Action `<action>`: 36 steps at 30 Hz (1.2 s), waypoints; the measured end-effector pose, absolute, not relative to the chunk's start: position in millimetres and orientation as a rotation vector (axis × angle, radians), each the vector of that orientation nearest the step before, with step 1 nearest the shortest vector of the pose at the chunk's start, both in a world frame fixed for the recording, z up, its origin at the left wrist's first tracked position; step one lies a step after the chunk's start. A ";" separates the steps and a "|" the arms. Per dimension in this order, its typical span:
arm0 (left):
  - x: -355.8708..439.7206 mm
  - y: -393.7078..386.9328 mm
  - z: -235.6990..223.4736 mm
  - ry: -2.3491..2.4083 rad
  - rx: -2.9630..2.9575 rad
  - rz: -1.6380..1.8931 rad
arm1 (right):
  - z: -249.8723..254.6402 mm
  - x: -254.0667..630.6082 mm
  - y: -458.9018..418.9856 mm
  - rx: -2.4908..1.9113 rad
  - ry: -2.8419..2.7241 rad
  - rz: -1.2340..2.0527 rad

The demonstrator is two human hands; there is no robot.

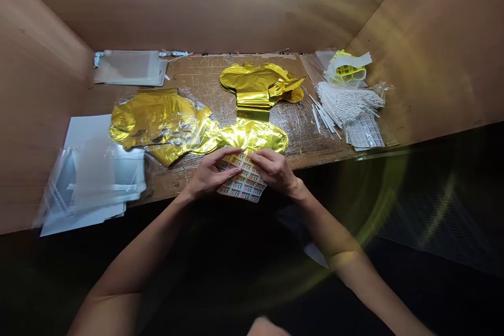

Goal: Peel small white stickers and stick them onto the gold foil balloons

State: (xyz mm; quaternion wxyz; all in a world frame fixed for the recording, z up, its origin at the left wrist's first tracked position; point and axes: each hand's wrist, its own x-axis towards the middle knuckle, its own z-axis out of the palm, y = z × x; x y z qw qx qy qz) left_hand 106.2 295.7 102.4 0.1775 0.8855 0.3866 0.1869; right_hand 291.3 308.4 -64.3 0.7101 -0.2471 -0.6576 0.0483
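Note:
My left hand [214, 170] grips a sheet of small printed stickers [246, 181] by its left side, thumb on top. At the sheet's upper right edge, my right hand [273, 168] has its fingertips pinched together; whether a single sticker is between them is too small to tell. Rows of CE marks and red warning symbols cover the sheet. Just beyond it lies a gold foil balloon [252, 134], flat on the table, with more gold foil [260, 81] behind. Further gold foil balloons in clear plastic [157, 118] lie to the left.
Clear plastic bags and white sheets [106, 168] lie at the table's left front, with more clear sleeves [128, 67] behind. White sticks [348, 105], another sticker sheet [364, 131] and a yellow-and-white roll [348, 67] are on the right. Cardboard-coloured walls [236, 5] enclose the table [197, 71].

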 end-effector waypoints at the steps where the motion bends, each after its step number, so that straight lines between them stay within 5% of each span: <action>1: 106.0 294.6 101.9 1.105 2.495 0.536 | -65.0 291.4 307.7 -0.529 -1.472 0.035; 26: 100.2 278.2 95.5 1.193 2.343 0.581 | -69.6 291.9 296.9 -0.466 -1.467 0.092; 31: 94.5 264.4 91.4 1.059 2.659 0.203 | -56.3 318.5 312.8 -0.445 -1.235 0.584; 36: 101.6 255.6 83.5 1.062 2.721 -0.202 | -44.9 321.5 348.7 -0.582 -1.588 0.724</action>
